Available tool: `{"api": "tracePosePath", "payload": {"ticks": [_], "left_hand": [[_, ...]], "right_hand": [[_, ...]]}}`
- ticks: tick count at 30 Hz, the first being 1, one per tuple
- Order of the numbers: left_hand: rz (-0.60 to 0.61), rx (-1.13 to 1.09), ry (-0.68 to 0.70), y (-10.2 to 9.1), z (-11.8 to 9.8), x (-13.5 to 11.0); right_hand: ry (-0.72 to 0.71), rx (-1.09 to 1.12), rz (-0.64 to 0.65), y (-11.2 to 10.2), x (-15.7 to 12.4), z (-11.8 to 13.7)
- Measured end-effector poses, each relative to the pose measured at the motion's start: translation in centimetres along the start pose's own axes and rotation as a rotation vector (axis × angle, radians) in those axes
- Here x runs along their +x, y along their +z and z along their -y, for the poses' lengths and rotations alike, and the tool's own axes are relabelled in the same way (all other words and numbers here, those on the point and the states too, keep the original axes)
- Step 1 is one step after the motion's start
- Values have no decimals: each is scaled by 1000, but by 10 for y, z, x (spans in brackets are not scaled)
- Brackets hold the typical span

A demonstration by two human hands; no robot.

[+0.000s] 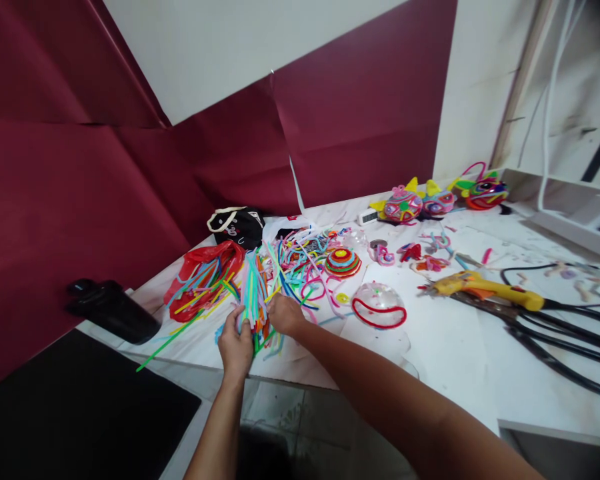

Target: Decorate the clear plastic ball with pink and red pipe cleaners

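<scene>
A bundle of fuzzy pipe cleaners [253, 283], in mint, white, yellow and orange, lies near the table's front edge. My left hand [237, 341] is closed around its near left side, with the thumb on top. At the bundle's right side, my right hand [286, 314] has its fingers curled in a pinch. A yellow pipe cleaner [273, 295] shows at those fingertips; the exact grip is partly hidden. To the right sits a clear plastic dome [380, 297] with a red pipe-cleaner loop around its front. Behind it rests a dome wound in coloured rings [343, 260].
A red plastic bag [220, 257] of pipe cleaners and a black bottle [114, 310] are at left. A black pouch [237, 228] stands behind. At right lie a yellow glue gun [485, 289] and black cables [575, 340]. Decorated round figures [404, 205] stand at the back.
</scene>
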State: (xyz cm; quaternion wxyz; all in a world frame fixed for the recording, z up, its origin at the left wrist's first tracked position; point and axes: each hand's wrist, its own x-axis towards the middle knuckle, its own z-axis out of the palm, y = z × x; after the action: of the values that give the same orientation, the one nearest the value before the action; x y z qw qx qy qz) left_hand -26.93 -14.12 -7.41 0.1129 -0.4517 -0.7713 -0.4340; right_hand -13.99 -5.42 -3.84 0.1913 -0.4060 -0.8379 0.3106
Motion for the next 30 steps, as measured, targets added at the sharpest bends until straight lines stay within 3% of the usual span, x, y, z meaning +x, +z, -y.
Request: {"api": "tracePosePath", "payload": {"ticks": [10, 18, 21, 22, 25, 30], "left_hand": [[23, 67, 101, -4, -21, -1], [222, 139, 36, -12, -33, 5], [259, 123, -38, -18, -39, 19], [273, 115, -52, -20, -41, 26], [312, -58, -246, -25, -48, 49], [495, -179, -466, -37, -59, 87]], "right_hand": [[-180, -153, 50, -18, -21, 25], [-458, -290, 95, -46, -62, 35], [-554, -373, 82, -61, -97, 30], [-666, -387, 61, -65, -109, 28], [-751, -425, 59, -71, -142, 19], [-761, -442, 252, -70, -174, -5]]}}
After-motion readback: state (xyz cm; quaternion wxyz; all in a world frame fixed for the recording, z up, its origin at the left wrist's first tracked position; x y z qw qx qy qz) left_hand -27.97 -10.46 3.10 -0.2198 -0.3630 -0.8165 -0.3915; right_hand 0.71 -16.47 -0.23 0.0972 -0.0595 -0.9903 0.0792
